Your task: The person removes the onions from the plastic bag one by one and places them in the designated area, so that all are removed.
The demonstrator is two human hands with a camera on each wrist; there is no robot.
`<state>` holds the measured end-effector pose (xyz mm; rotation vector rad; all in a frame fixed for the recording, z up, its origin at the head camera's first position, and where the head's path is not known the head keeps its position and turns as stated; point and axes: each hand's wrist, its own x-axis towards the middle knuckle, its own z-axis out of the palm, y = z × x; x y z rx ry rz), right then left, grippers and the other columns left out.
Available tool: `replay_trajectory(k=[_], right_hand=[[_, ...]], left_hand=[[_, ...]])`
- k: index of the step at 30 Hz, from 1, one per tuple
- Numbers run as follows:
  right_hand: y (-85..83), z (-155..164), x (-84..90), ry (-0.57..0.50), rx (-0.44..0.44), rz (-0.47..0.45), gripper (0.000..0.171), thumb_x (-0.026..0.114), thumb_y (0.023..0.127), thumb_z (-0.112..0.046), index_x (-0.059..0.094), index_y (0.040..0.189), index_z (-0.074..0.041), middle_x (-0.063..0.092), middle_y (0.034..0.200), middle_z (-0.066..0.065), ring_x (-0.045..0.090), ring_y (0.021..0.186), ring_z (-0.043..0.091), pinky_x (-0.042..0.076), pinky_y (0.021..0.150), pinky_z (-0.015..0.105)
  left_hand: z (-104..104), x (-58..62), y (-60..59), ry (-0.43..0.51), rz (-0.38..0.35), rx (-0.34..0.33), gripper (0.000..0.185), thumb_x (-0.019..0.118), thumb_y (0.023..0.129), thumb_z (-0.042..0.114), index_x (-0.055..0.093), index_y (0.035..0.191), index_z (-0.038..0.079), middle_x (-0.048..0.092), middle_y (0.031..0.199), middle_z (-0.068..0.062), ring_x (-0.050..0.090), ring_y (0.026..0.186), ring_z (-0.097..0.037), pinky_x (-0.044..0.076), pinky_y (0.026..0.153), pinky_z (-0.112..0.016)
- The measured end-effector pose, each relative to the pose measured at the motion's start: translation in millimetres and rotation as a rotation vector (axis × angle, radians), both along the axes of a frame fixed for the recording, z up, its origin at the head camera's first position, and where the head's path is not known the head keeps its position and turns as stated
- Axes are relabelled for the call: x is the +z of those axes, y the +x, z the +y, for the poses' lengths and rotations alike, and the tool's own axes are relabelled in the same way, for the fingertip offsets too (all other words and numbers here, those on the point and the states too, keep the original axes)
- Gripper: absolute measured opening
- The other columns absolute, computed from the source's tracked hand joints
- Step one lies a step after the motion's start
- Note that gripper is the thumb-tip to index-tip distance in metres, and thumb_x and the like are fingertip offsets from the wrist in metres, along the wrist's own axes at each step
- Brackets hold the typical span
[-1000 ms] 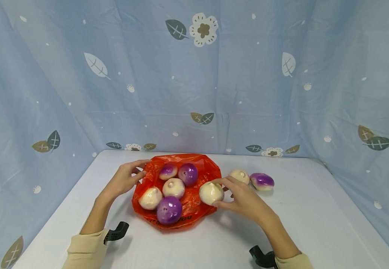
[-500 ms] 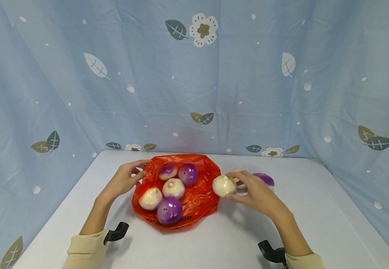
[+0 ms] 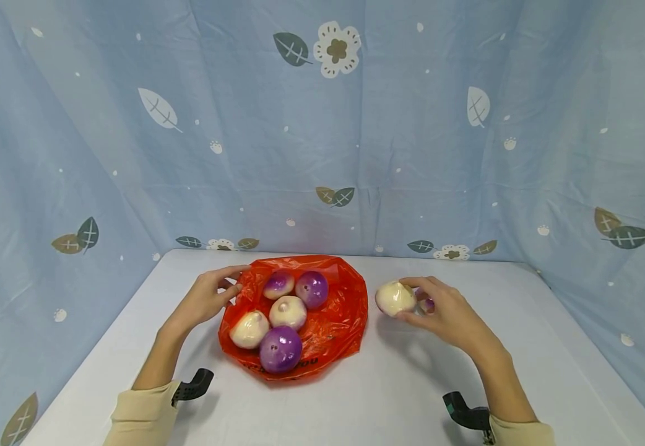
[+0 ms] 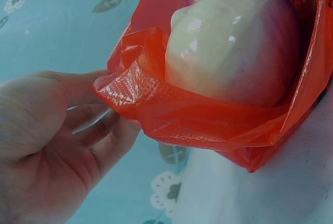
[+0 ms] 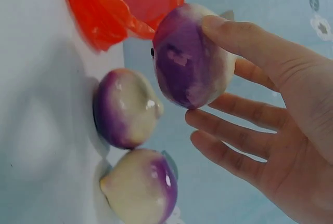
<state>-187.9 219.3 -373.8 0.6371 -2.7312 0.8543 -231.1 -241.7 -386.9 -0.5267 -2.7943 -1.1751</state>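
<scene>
1. Pinched in the right hand [image 3: 445, 313], a purple-and-white vegetable [image 3: 395, 299] is held above the table [image 3: 322, 409], just beside the red bag [image 3: 333, 337].
2. At the bag's far side, the left hand [image 3: 202, 300] pinches its rim.
3. Two more vegetables [image 5: 125, 109] lie near the held one; five others [image 3: 280, 349] sit inside the bag.
4. I'd judge this as mid-carry between bag and table; the next move seems to call for steady support below, then gently loosened fingers.

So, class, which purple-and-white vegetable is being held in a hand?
The vegetable gripped by the right hand; five others lie in the red bag and two more sit on the white table.
</scene>
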Motion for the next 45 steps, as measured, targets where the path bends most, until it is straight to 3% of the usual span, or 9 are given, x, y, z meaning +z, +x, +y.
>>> replay_trajectory(k=[8, 17, 27, 33, 42, 45], right_hand=[[0.3, 20, 2.9, -0.042, -0.016, -0.033, 0.059, 0.084, 0.077, -0.03, 0.059, 0.13, -0.017, 0.065, 0.116, 0.005, 0.068, 0.101, 0.024, 0.06, 0.081, 0.04], [0.7, 38, 4.3, 0.001, -0.077, 0.005, 0.059, 0.083, 0.078, -0.035, 0.06, 0.13, -0.018, 0.065, 0.121, 0.005, 0.069, 0.098, 0.022, 0.059, 0.075, 0.033], [2.8, 56, 5.6, 0.033, -0.127, 0.029, 0.061, 0.083, 0.078, -0.03, 0.057, 0.132, -0.015, 0.062, 0.128, 0.012, 0.069, 0.101, 0.033, 0.06, 0.072, 0.04], [3.8, 65, 5.5, 0.017, -0.147, 0.026, 0.062, 0.082, 0.079, -0.031, 0.056, 0.133, -0.015, 0.061, 0.129, 0.013, 0.069, 0.1, 0.037, 0.059, 0.068, 0.029], [4.7, 79, 4.0, -0.004, -0.169, 0.042, 0.061, 0.082, 0.079, -0.032, 0.057, 0.131, -0.012, 0.062, 0.126, 0.014, 0.069, 0.099, 0.04, 0.057, 0.064, 0.023], [4.8, 82, 2.6, 0.011, -0.18, 0.042, 0.061, 0.082, 0.079, -0.033, 0.057, 0.131, -0.011, 0.062, 0.126, 0.016, 0.069, 0.099, 0.041, 0.059, 0.066, 0.03]], left_hand=[[0, 1.1, 0.6, 0.005, 0.0, -0.003, 0.043, 0.059, 0.095, 0.002, 0.056, 0.137, 0.009, 0.066, 0.114, -0.02, 0.068, 0.083, -0.023, 0.057, 0.06, -0.022], [0, 1.1, 0.6, 0.006, 0.0, -0.004, 0.043, 0.059, 0.095, 0.002, 0.056, 0.137, 0.009, 0.067, 0.114, -0.02, 0.068, 0.084, -0.023, 0.057, 0.06, -0.022], [1, 2.0, 1.8, 0.004, -0.003, 0.005, 0.043, 0.059, 0.095, 0.003, 0.056, 0.137, 0.008, 0.066, 0.116, -0.02, 0.068, 0.086, -0.024, 0.058, 0.06, -0.022], [1, 1.8, 1.5, 0.004, -0.001, 0.001, 0.043, 0.059, 0.095, 0.003, 0.056, 0.138, 0.008, 0.066, 0.116, -0.02, 0.068, 0.086, -0.024, 0.058, 0.061, -0.022], [0, 1.2, 0.2, 0.003, 0.009, -0.007, 0.043, 0.059, 0.095, 0.003, 0.056, 0.137, 0.008, 0.066, 0.115, -0.02, 0.068, 0.083, -0.022, 0.057, 0.06, -0.022], [0, 0.2, 0.2, 0.007, 0.013, -0.012, 0.043, 0.059, 0.095, 0.002, 0.056, 0.137, 0.008, 0.067, 0.114, -0.02, 0.068, 0.082, -0.022, 0.057, 0.06, -0.022]])
